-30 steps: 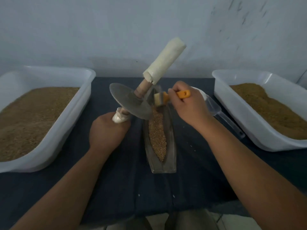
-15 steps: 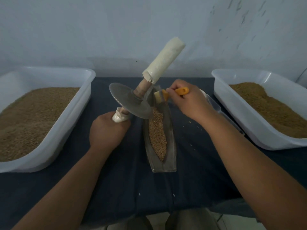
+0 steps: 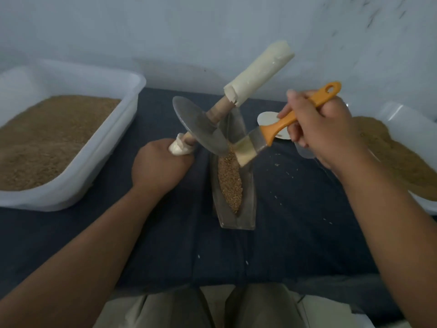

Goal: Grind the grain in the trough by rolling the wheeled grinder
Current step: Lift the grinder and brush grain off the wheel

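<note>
Nearest the body, both forearms reach out over the dark-clothed tabletop point(image 3: 142, 233). Between them lies the narrow, boat-shaped trough point(image 3: 248, 216), running lengthwise away from the person, with the grain point(image 3: 230, 185) heaped along its groove. The grain is loose and light and would likely scatter at a hard push; a few stray kernels point(image 3: 276, 165) lie on the cloth to the right. The trough looks like rigid metal but is slim, so I judge it could skid or rock under a sideways load. The left hand point(image 3: 160, 166) is curled tight round the nearer, white-wrapped end of the wheeled grinder point(image 3: 198, 129). It holds the grinder tilted, so the axle climbs up and away to the right and the disc's lower edge sits over the trough's far half; whether the edge touches the grain I cannot tell. The grinder reads as stiff and fairly heavy, a thin metal disc on a wooden axle. It is best held at the two padded ends, one per hand, never by the rim. The far wrapped grip point(image 3: 257, 74) stands free. The right hand point(image 3: 324, 131), raised with the wrist bent, grips the orange handle of a brush point(image 3: 275, 130) whose bristles rest against the disc's lower edge. Behind it lies a white scoop point(image 3: 269, 121). Further out stand a left tub point(image 3: 132, 95) and a right tub point(image 3: 399, 112), both holding brown meal.
</note>
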{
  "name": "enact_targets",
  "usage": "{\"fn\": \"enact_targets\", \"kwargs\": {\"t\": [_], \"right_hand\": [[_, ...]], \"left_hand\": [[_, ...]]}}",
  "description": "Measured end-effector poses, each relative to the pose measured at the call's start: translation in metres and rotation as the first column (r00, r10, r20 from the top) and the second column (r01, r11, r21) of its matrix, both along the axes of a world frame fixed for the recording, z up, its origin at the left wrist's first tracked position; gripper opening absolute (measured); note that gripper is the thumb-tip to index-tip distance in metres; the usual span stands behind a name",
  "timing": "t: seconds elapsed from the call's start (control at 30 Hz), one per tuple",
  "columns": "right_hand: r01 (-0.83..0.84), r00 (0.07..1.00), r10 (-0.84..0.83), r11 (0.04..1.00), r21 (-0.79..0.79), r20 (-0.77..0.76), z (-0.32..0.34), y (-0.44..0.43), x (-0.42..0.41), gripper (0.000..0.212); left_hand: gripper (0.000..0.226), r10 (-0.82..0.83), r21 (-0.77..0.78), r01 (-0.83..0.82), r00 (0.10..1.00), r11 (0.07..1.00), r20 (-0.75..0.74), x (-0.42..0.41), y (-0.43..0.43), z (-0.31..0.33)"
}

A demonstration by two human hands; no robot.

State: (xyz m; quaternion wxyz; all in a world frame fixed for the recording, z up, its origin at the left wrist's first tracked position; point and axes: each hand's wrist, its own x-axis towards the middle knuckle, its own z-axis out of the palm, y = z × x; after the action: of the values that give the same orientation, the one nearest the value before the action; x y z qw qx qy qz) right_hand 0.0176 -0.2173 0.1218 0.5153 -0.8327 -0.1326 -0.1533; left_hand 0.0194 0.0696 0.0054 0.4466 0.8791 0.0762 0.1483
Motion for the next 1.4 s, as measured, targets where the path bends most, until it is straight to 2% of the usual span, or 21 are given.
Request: {"fn": "enact_targets", "kwargs": {"t": [0.07,0.13,0.23,0.37,0.43,0.53,0.63,0.73,0.8,0.87,0.97,1.03,1.13,1.2,1.3,1.4], "right_hand": [[-0.097,0.975,0.109,0.993,0.071,-0.194,-0.006,0.001,0.001,0.043],[-0.199,0.918,0.200,0.979,0.040,-0.342,-0.018,0.001,0.001,0.042],[-0.229,0.878,0.216,0.973,0.021,-0.427,-0.034,0.006,0.005,0.041],[-0.099,0.960,0.048,0.980,-0.173,-0.274,-0.035,0.019,0.017,0.042],[-0.076,0.973,0.046,0.989,-0.126,-0.225,-0.028,0.020,0.022,0.043],[-0.149,0.936,0.146,0.989,0.016,-0.321,-0.021,0.017,0.026,0.042],[-0.229,0.881,0.179,0.971,-0.064,-0.439,-0.031,0.019,0.021,0.041],[-0.155,0.941,0.079,0.965,-0.212,-0.330,-0.039,0.027,0.017,0.042],[-0.071,0.973,0.016,0.970,-0.233,-0.230,-0.033,0.030,0.017,0.041],[-0.062,0.971,0.021,0.984,-0.166,-0.239,-0.024,0.029,0.017,0.041],[-0.164,0.931,0.112,0.978,-0.127,-0.346,-0.018,0.031,0.008,0.040],[-0.193,0.935,0.111,0.956,-0.222,-0.336,-0.022,0.034,0.000,0.039],[-0.104,0.985,0.042,0.915,-0.389,-0.165,-0.029,0.040,-0.002,0.041],[-0.046,0.994,0.012,0.947,-0.319,-0.108,-0.026,0.039,0.001,0.040],[-0.095,0.979,0.066,0.985,-0.143,-0.194,-0.019,0.033,0.006,0.039],[-0.208,0.954,0.144,0.949,-0.236,-0.264,-0.027,0.034,0.004,0.037]], "left_hand": [[0.010,0.003,0.023,-0.004,1.000,1.000,0.007,-0.001,-0.001,0.000],[0.011,0.002,0.032,-0.002,1.000,0.999,0.008,-0.001,-0.002,0.001],[0.014,-0.005,0.006,0.005,1.000,1.000,-0.008,0.000,-0.002,0.001],[0.014,-0.009,-0.024,0.009,1.000,1.000,-0.021,0.000,-0.001,0.000],[0.012,-0.007,-0.039,0.006,1.000,0.999,-0.025,0.001,0.000,0.001],[0.011,-0.007,-0.042,0.006,0.999,0.999,-0.032,0.001,0.002,0.001],[0.012,0.002,-0.027,-0.003,0.999,1.000,-0.042,0.002,0.002,0.002],[0.012,-0.006,-0.024,0.005,0.999,1.000,-0.041,0.002,0.001,0.002],[0.012,-0.006,-0.012,0.005,1.000,1.000,-0.029,0.002,0.000,0.001],[0.012,-0.009,0.003,0.009,1.000,1.000,-0.017,0.002,0.000,0.000],[0.020,-0.005,0.022,0.005,1.000,1.000,0.001,0.002,-0.001,-0.003],[0.026,0.002,0.030,-0.002,1.000,1.000,0.005,0.002,-0.002,-0.003],[0.019,-0.011,0.041,0.012,1.000,0.999,-0.007,0.002,-0.002,-0.002],[0.015,-0.019,0.047,0.019,1.000,0.999,-0.006,0.001,-0.002,0.000],[0.014,-0.010,0.047,0.010,1.000,0.999,-0.006,0.000,-0.002,0.000],[0.017,-0.007,0.035,0.007,1.000,0.999,-0.006,0.000,-0.002,0.000]]}}
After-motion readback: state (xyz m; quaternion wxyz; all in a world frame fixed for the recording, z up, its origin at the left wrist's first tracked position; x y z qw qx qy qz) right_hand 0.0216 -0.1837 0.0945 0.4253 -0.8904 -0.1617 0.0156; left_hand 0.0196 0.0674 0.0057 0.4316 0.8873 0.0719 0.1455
